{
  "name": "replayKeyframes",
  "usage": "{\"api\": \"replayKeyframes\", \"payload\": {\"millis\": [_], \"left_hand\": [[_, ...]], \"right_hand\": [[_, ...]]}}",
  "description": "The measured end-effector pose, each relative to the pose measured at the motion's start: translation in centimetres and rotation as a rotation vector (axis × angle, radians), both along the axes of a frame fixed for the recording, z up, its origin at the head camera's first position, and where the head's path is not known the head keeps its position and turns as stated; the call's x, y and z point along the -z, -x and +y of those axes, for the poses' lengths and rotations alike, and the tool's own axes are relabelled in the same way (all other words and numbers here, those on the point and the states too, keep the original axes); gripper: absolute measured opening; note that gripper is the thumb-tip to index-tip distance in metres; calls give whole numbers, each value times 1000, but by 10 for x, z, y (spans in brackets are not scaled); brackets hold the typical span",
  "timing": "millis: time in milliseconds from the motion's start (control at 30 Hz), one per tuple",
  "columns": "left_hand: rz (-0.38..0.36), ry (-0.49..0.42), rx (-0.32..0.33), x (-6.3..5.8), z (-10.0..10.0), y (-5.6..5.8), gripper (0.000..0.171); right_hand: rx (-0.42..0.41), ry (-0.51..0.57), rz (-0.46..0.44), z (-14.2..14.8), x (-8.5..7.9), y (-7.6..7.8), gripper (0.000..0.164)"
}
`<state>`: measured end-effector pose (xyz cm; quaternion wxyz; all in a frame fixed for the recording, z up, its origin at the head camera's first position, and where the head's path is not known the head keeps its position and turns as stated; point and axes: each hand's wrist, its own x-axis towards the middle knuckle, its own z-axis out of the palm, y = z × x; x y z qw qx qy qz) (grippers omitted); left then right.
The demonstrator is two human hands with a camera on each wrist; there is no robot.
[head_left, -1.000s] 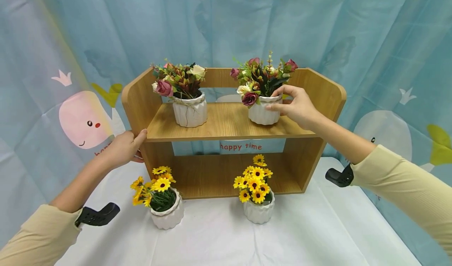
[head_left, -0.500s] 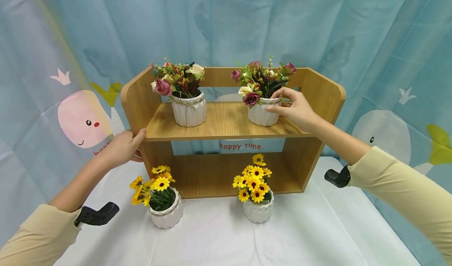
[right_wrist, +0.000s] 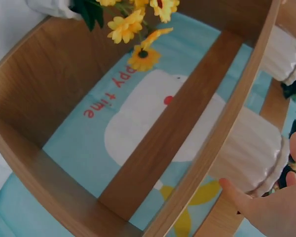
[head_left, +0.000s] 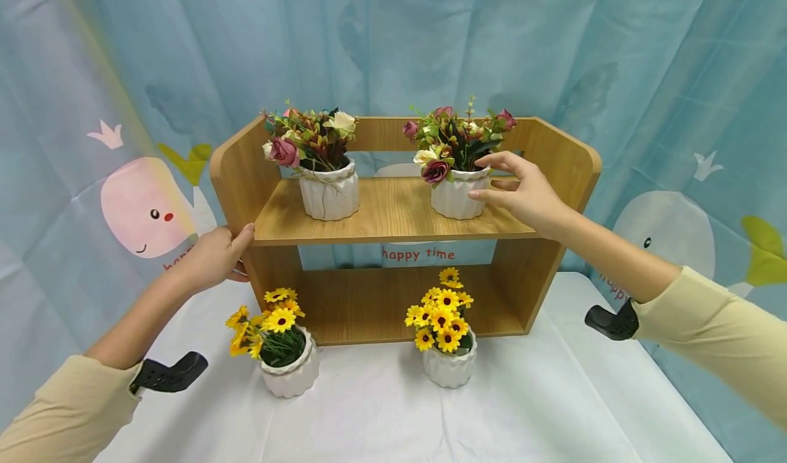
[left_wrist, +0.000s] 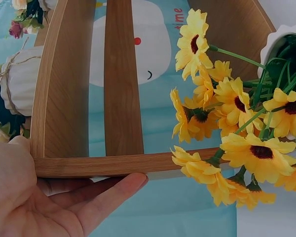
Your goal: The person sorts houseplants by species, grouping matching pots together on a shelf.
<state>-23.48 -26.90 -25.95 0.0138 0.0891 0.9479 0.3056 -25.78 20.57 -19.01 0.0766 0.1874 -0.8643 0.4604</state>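
A two-tier wooden shelf (head_left: pixel 393 237) stands on the white table. My left hand (head_left: pixel 215 255) holds its left side panel, thumb at the front edge and fingers along the outer face (left_wrist: pixel 89 197). On the upper tier, at the right, sits a white pot (head_left: pixel 456 197) of mixed roses. Beside that pot is my right hand (head_left: pixel 525 193), thumb and fingers spread apart at its right side. The right wrist view shows the thumb tip near the pot's wall (right_wrist: pixel 251 148), with the hand (right_wrist: pixel 276 207) partly out of frame. A second white rose pot (head_left: pixel 332 193), tied with twine, sits on the upper left.
In front of the shelf, two white pots of yellow sunflowers stand on the tablecloth (head_left: pixel 369 415): a left pot (head_left: pixel 295 377) and a right pot (head_left: pixel 451 369). A blue printed curtain (head_left: pixel 418 39) hangs behind.
My right thumb and fingers have parted from the right rose pot, and the hand has shifted slightly right. The pot stays on the upper tier. My left hand keeps its hold.
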Motion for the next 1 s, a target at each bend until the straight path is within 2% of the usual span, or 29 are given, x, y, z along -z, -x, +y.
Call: {"api": "replayKeyframes", "payload": {"millis": [233, 433, 700, 1000], "left_hand": [[1, -6, -6, 0, 0, -1, 73], [1, -10, -6, 1, -1, -1, 73], [11, -33, -5, 2, -1, -1, 72], [19, -25, -4, 0, 2, -2, 70]], "right_hand": [[-13, 11, -53, 7, -2, -15, 61], [-24, 9, -27, 7, 6, -31, 55], [49, 13, 115, -1, 31, -53, 46], [115, 15, 228, -4, 69, -63, 41]]}}
